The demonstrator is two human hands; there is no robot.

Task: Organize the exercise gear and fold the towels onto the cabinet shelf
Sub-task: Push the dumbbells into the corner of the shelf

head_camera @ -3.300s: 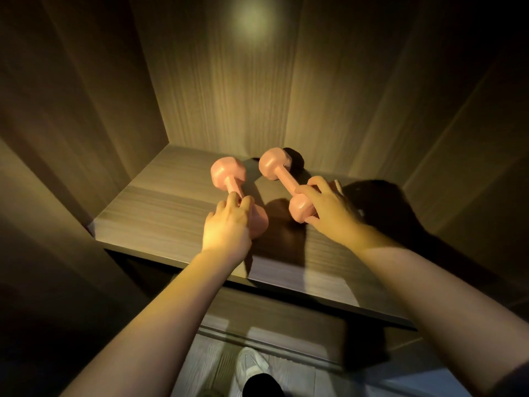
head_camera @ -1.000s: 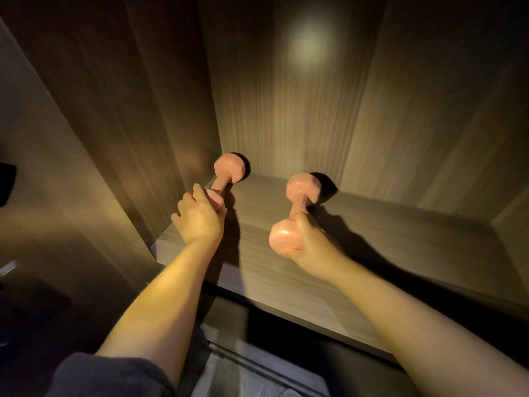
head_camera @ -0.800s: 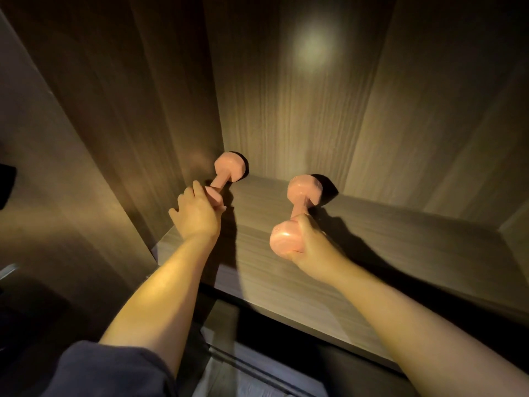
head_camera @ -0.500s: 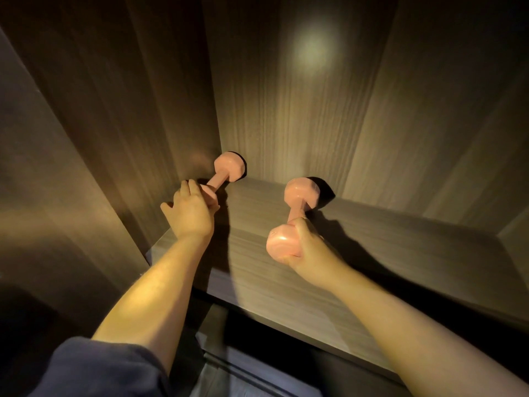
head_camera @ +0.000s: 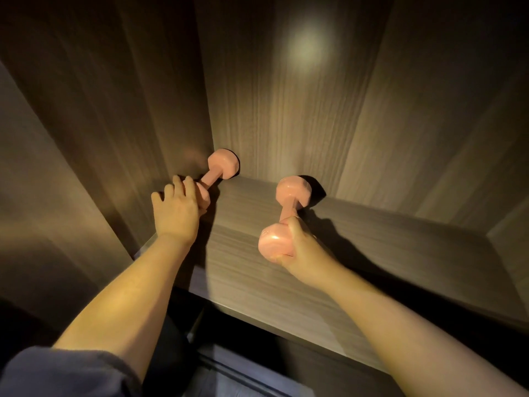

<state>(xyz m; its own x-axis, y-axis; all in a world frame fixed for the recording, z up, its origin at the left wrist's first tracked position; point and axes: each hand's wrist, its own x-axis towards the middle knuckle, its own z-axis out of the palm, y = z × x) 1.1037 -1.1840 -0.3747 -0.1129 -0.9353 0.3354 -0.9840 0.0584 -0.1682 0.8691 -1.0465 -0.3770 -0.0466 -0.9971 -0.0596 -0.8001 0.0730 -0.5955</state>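
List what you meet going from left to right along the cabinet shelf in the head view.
left hand → corner dumbbell → second dumbbell. The right hand grips the second dumbbell and overlaps it, so it is left out of the order.

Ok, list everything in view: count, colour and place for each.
left dumbbell: 1, pink, back-left corner of the shelf, beside the side wall
right dumbbell: 1, pink, mid-shelf, far end near the back wall
shelf: 1, grey-brown wood grain, under both dumbbells
walls: 3, brown wood grain, left, back and right of the shelf
light spot: 1, pale, high on the back wall
sleeve: 1, dark blue, bottom-left, on the left arm
left hand: 1, rests on the left dumbbell's near end
right hand: 1, grips the right dumbbell at its near end
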